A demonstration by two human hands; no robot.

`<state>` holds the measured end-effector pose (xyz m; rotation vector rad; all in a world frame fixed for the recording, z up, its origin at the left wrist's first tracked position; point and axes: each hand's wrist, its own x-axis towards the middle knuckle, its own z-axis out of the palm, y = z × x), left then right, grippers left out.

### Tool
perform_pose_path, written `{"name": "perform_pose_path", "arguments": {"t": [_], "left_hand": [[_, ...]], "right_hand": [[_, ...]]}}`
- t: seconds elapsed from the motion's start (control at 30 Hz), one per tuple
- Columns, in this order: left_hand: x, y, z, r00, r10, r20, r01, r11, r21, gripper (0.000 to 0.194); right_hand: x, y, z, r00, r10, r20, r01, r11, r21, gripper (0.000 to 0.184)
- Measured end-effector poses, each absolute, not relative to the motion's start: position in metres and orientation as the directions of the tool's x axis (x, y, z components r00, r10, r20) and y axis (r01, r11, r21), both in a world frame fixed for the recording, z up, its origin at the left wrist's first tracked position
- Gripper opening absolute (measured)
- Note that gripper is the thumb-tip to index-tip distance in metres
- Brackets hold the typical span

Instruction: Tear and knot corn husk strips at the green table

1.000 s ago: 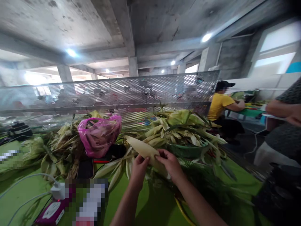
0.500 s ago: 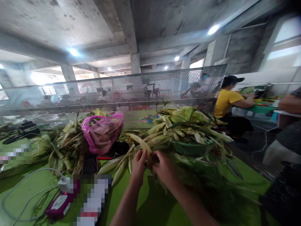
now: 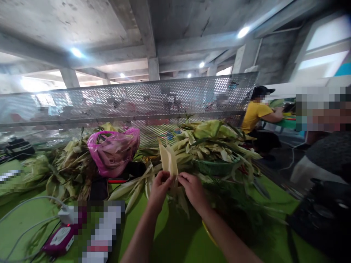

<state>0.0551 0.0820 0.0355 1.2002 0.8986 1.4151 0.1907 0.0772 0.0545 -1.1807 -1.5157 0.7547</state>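
A pale corn husk stands up between my two hands, over the green table. My left hand pinches its lower left side, fingers curled. On the right edge of the same husk, my right hand closes with thumb and fingertips together. A strip of husk hangs below, between the hands. Just beyond lies a heap of corn husks in a green basket. Loose husk strips spread on the table left of my left hand.
A pink plastic bag of husks sits left, beside a husk pile. A dark phone and a purple power strip with cables lie nearer. A perforated metal screen crosses behind. A person in yellow sits at right.
The husk between my hands now stands upright and spread wider, where before it was a bent narrow strip. The whole view has shifted slightly, so the surroundings appear further left.
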Motion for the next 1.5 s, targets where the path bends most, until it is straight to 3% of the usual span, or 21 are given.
{"name": "perform_pose_path", "arguments": {"t": [0.23, 0.47, 0.57, 0.63, 0.7, 0.77, 0.83, 0.9, 1.0, 1.27, 1.5], "left_hand": [[0.058, 0.088, 0.029, -0.076, 0.968, 0.239, -0.114, -0.246, 0.962, 0.027], [0.02, 0.105, 0.033, -0.407, 0.873, 0.267, 0.036, -0.277, 0.96, 0.021], [0.003, 0.106, 0.039, -0.504, 0.811, 0.296, 0.136, -0.264, 0.955, 0.042], [0.002, 0.1, 0.045, -0.581, 0.7, 0.415, 0.333, -0.261, 0.906, 0.06], [0.011, 0.092, 0.05, -0.532, 0.66, 0.53, 0.475, -0.287, 0.832, 0.059], [0.027, 0.085, 0.051, -0.344, 0.8, 0.492, 0.344, -0.38, 0.858, 0.046], [0.045, 0.08, 0.049, -0.133, 0.928, 0.348, 0.08, -0.34, 0.937, 0.037], [0.058, 0.079, 0.044, -0.024, 0.957, 0.29, -0.067, -0.291, 0.954, 0.027], [0.064, 0.081, 0.036, -0.039, 0.961, 0.274, -0.13, -0.277, 0.952, 0.019], [0.057, 0.082, 0.04, -0.113, 0.968, 0.225, -0.267, -0.247, 0.931, 0.022], [0.06, 0.078, 0.043, -0.01, 0.984, 0.178, -0.293, -0.173, 0.94, 0.032]], "right_hand": [[0.19, 0.08, 0.047, 0.014, 0.967, 0.253, 0.073, 0.252, -0.965, 0.025], [0.208, 0.092, 0.044, 0.284, 0.923, 0.259, -0.042, 0.282, -0.958, 0.014], [0.213, 0.094, 0.047, 0.282, 0.93, 0.236, -0.091, 0.27, -0.959, 0.015], [0.211, 0.092, 0.05, 0.247, 0.942, 0.225, -0.11, 0.258, -0.96, 0.017], [0.208, 0.088, 0.053, 0.205, 0.954, 0.221, -0.119, 0.248, -0.961, 0.019], [0.204, 0.083, 0.056, 0.162, 0.963, 0.218, -0.117, 0.238, -0.964, 0.02], [0.202, 0.08, 0.058, 0.123, 0.968, 0.217, -0.109, 0.23, -0.967, 0.021], [0.201, 0.078, 0.059, 0.088, 0.972, 0.217, -0.095, 0.225, -0.97, 0.023], [0.2, 0.078, 0.059, 0.037, 0.978, 0.205, -0.061, 0.207, -0.976, 0.029], [0.196, 0.077, 0.056, -0.018, 0.981, 0.193, 0.064, 0.194, -0.979, 0.026], [0.195, 0.078, 0.055, -0.059, 0.972, 0.228, 0.103, 0.233, -0.967, 0.026]]}}
